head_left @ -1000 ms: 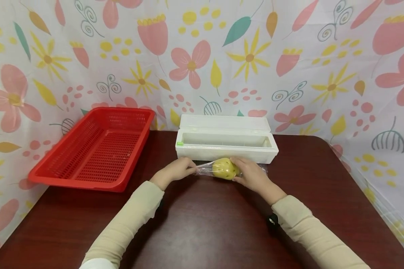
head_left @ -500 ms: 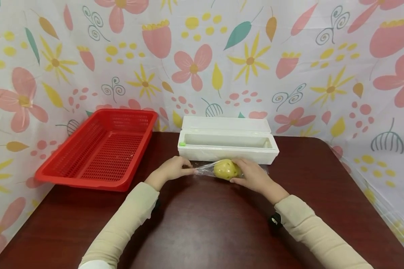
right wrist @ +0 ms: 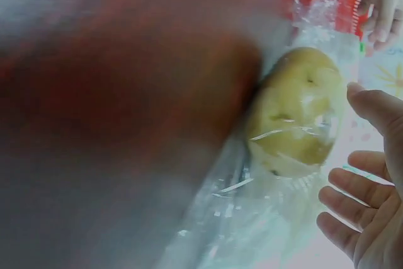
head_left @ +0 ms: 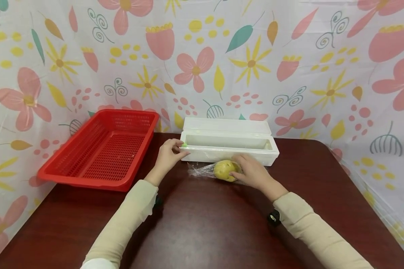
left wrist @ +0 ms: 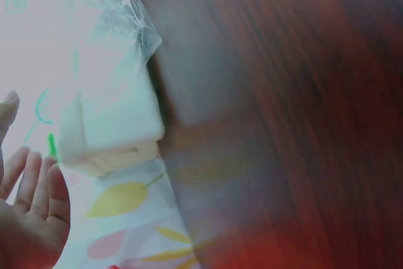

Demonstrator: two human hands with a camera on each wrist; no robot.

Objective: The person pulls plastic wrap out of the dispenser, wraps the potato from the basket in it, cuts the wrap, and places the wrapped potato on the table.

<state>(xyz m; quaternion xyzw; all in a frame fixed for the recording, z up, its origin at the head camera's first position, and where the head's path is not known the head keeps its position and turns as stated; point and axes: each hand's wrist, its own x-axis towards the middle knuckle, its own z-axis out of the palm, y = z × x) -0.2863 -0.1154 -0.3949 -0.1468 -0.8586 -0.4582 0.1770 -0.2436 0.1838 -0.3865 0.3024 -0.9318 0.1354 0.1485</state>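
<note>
A yellow potato (head_left: 223,170) with dark eyes lies wrapped in clear plastic film (head_left: 201,170), in front of a long white dispenser box (head_left: 227,154) with its lid raised. My left hand (head_left: 168,156) is at the box's left end, thumb and forefinger by the small green slider (head_left: 184,144). In the left wrist view its fingers are relaxed, near the green slider (left wrist: 52,146). My right hand (head_left: 254,175) is at the potato's right side. The right wrist view shows its thumb and fingers spread beside the potato (right wrist: 299,114), gripping nothing.
A red perforated basket (head_left: 121,185) stands at the left on the dark wooden table (head_left: 202,224). Behind the box hangs a flowered curtain (head_left: 195,93), which also covers both sides.
My left hand has let go of the twisted film end and moved up and left to the green slider. The right hand stays beside the potato. The head view has shifted slightly.
</note>
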